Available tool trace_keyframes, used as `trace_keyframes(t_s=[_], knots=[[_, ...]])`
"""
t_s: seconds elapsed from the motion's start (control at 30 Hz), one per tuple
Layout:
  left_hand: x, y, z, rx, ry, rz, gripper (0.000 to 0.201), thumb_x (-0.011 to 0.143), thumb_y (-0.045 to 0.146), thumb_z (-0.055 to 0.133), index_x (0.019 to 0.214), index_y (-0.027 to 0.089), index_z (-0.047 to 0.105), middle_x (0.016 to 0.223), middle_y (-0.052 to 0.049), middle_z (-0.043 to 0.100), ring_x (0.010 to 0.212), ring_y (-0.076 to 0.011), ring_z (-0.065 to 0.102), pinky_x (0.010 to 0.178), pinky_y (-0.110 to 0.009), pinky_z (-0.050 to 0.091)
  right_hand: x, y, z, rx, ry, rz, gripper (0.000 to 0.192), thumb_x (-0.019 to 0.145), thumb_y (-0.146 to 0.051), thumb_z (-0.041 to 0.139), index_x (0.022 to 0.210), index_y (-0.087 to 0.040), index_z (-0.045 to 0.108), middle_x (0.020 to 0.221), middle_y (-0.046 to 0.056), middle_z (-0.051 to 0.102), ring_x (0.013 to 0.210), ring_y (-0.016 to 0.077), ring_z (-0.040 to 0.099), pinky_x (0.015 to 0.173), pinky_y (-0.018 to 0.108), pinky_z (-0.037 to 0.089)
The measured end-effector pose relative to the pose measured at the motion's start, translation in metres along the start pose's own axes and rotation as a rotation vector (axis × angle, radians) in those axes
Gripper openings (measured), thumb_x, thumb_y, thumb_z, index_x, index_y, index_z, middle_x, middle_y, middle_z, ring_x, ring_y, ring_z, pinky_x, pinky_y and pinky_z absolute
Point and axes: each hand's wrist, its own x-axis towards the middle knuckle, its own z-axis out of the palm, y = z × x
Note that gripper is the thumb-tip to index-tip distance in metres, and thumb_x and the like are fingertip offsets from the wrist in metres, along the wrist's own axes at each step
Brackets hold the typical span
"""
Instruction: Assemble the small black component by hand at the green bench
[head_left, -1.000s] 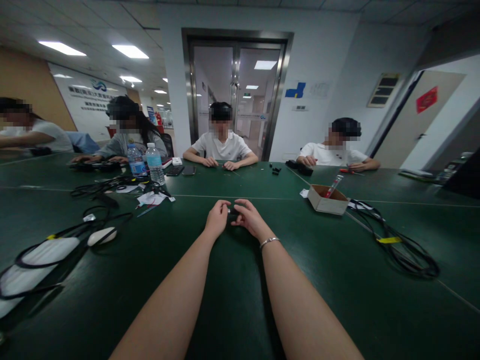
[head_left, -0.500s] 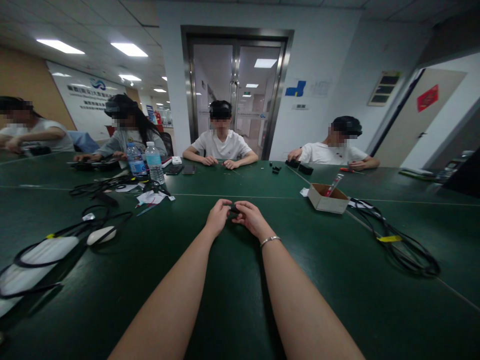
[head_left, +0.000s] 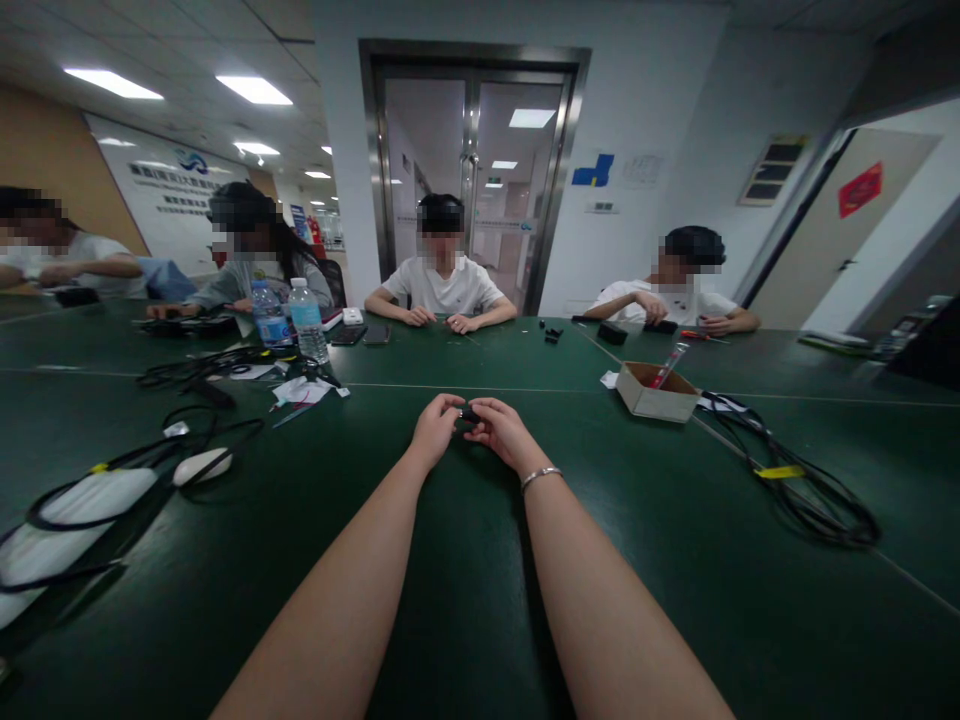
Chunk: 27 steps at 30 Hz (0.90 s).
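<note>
Between my two hands, over the middle of the green table [head_left: 465, 560], is a small black object [head_left: 469, 414]; its exact kind is too small to make out. My left hand [head_left: 436, 430] pinches its left end, where a light, shiny bit shows at the fingertips. Closed on the right side of the same object is my right hand [head_left: 504, 432], with thumb and fingers bent around it. A silver bracelet [head_left: 541, 477] circles my right wrist. My fingers hide part of the black object.
A small open box [head_left: 656, 400] with a red-and-clear tube in it stands right of my hands, beside a coiled black cable [head_left: 817, 500]. Leftward lie a white mouse [head_left: 202, 466], more cables, papers and two water bottles [head_left: 307, 320]. Several people sit along the far side.
My hands stay almost in place, both holding the small black object. Across the table at right, a person's hand has moved rightward with a black item. My view has tilted slightly.
</note>
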Motion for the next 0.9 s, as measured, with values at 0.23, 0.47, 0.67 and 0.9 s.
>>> trace_keyframes(t_s=[0.23,0.47,0.67,0.9], knots=[[0.0015,-0.0034,0.0002,0.043,0.000,0.050,0.019,0.081,0.027,0.053,0.094,0.017,0.061,0.079,-0.003,0.060,0.064,-0.0113,0.053,0.058,-0.021,0.044,-0.0012,-0.0008,0.0016,-0.004,0.016,-0.009,0.005,0.082,-0.009,0.060,0.082,-0.014,0.060,0.062,-0.001,0.058,0.042,0.0073,0.051,0.051,0.029,0.060],[0.0041,-0.0086,-0.0010,0.077,0.002,0.083,0.021,0.080,0.023,0.053,0.099,0.016,0.060,0.087,-0.005,0.061,0.067,-0.0117,0.055,0.060,-0.022,0.045,0.0002,0.0005,-0.0001,0.005,0.017,-0.014,0.004,0.082,-0.011,0.063,0.083,-0.014,0.060,0.062,-0.001,0.059,0.042,0.0073,0.051,0.052,0.029,0.060],[0.0026,-0.0073,-0.0008,0.043,-0.022,0.035,0.023,0.083,0.030,0.050,0.101,0.017,0.058,0.091,-0.005,0.060,0.065,-0.0110,0.055,0.051,-0.019,0.042,-0.0003,-0.0002,0.0003,0.019,0.016,-0.012,0.004,0.083,-0.011,0.061,0.083,-0.014,0.060,0.063,0.000,0.059,0.043,0.0078,0.051,0.052,0.030,0.060],[-0.0002,-0.0015,-0.0005,-0.010,-0.005,0.015,0.024,0.078,0.018,0.049,0.102,0.018,0.057,0.091,-0.004,0.058,0.066,-0.0099,0.055,0.049,-0.017,0.042,0.0010,0.0010,-0.0014,0.017,0.023,-0.015,0.003,0.083,-0.012,0.061,0.082,-0.015,0.060,0.064,0.000,0.060,0.042,0.0077,0.051,0.052,0.029,0.060]])
